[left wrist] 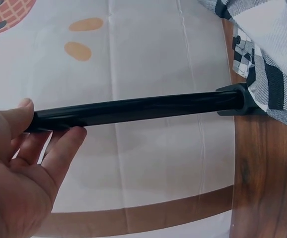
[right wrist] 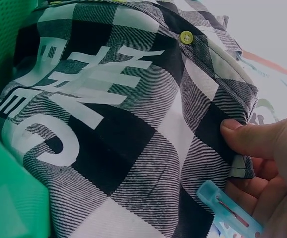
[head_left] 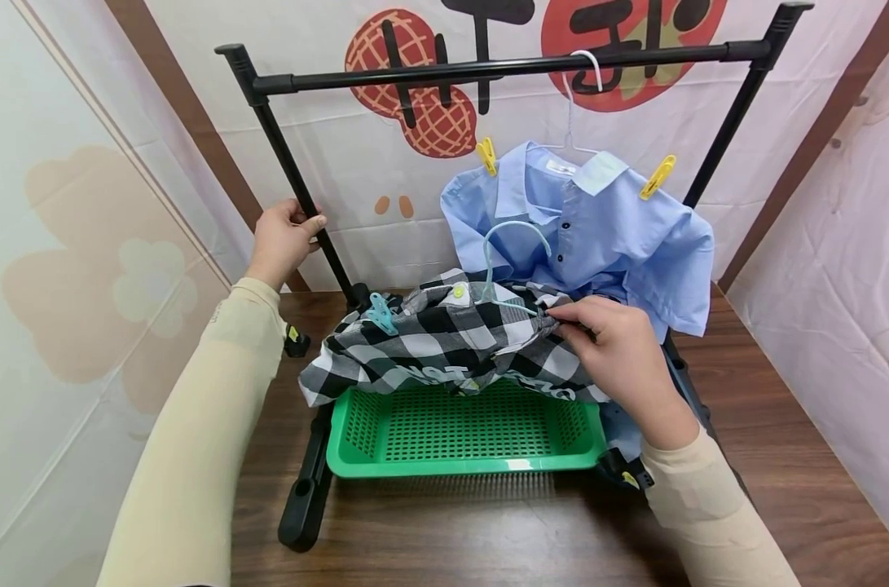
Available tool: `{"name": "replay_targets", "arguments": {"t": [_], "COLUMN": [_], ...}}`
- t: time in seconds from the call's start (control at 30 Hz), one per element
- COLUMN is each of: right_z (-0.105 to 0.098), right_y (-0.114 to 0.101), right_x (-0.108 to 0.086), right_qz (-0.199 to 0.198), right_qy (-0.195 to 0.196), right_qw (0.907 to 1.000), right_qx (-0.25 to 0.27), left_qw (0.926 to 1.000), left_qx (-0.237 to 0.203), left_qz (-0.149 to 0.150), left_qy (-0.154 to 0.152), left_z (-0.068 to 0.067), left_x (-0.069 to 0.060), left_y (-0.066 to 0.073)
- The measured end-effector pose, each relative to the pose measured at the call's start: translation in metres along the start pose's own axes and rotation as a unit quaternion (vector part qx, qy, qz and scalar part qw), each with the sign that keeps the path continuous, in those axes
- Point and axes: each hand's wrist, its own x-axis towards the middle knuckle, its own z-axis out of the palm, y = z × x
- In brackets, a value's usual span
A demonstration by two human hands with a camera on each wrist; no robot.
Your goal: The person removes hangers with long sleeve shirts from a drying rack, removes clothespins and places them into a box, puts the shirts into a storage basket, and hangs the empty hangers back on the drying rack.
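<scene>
Left hand [head_left: 284, 240]: between nine and ten o'clock in the head view, well apart from the other; its thumb and fingers clasped the black post [head_left: 283, 155].
Right hand [head_left: 627, 359]: between three and four o'clock; thumb and fingers pinched the cloth of the checked shirt. Whether it also touched the hanger could not be told.
Checked shirt [head_left: 451, 338]: at the centre, black and white with pale lettering, partly above the basket.
Light-blue hanger [head_left: 517, 222]: in the collar of the checked shirt, its hook toward one o'clock.
Light-blue clips: one clip [head_left: 380, 315] between eight and nine o'clock, on the checked shirt; another [right wrist: 228, 208], in the right wrist view, just beside the right fingers.
Green basket [head_left: 466, 467]: at six o'clock, perforated.
Blue shirt [head_left: 605, 220]: at two o'clock, on a white hanger [head_left: 589, 59] hooked over the black crossbar [head_left: 415, 75]; two yellow clips [head_left: 658, 178] sat at its shoulders.
</scene>
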Motion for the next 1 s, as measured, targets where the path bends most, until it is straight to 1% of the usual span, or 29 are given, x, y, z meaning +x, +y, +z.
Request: {"name": "replay_targets", "arguments": {"t": [0.2, 0.37, 0.53, 0.63, 0.77, 0.9, 1.0], "right_z": [-0.001, -0.001, -0.001, -0.001, -0.001, -0.002, -0.002], "right_y": [-0.002, -0.003, -0.004, -0.004, -0.003, -0.001, 0.0], "right_x": [-0.003, -0.004, -0.006, -0.006, -0.007, -0.007, -0.006], "right_qz": [-0.002, -0.005, -0.003, -0.002, -0.002, -0.002, -0.002], "right_qy": [0.006, -0.004, -0.012, -0.015, -0.017, -0.015, -0.014], "right_qw": [0.9999, 0.9999, 0.9998, 0.9998, 0.9997, 0.9998, 0.9998], "right_qx": [0.008, 0.011, 0.013, 0.016, 0.016, 0.015, 0.015], "left_qw": [0.9999, 1.0, 0.9999, 0.9997, 0.9996, 0.9996, 0.9997], "left_qx": [-0.005, 0.0, 0.003, 0.006, -0.001, -0.018, -0.021], "left_qz": [-0.001, -0.004, 0.011, 0.015, -0.002, -0.004, 0.006], "left_qy": [-0.009, -0.008, -0.011, -0.021, -0.028, -0.02, -0.013], "left_z": [0.0, 0.001, 0.0, -0.004, -0.009, -0.015, -0.021], "left_x": [0.001, -0.001, -0.003, -0.006, -0.012, -0.017, -0.023], "left_y": [0.001, 0.0, -0.001, -0.002, 0.0, 0.003, 0.006]}}
